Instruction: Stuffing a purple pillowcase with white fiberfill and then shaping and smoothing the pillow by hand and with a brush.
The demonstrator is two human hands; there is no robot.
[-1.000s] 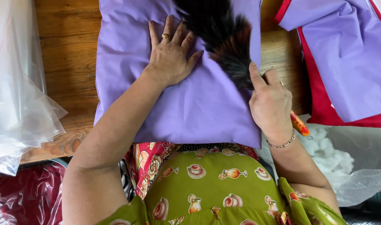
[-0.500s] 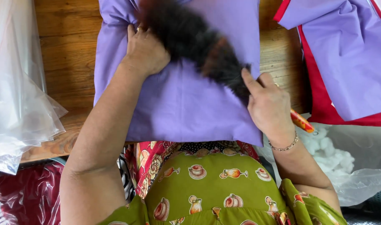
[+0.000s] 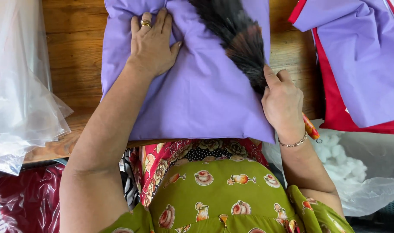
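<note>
A purple pillow [image 3: 197, 99] is laid flat on the wooden surface [image 3: 72, 56], its near edge overhanging toward the lap. The left hand [image 3: 153, 43] is spread flat, palm down, on the pillow's upper left, pinning it and gripping nothing. The right hand [image 3: 283, 101] is closed around the handle of a feather duster [image 3: 240, 39], whose dark plumes lie across the pillow's upper right. If the pinning pressure were eased, the pillow could be dragged off the edge by the duster. Loose stuffing [image 3: 339, 155] in the plastic bag [image 3: 369, 181] just beside the right wrist could be scattered by the elbow. A hard sweep could carry the plumes onto the purple-and-red cover [image 3: 356, 64] nearby.
</note>
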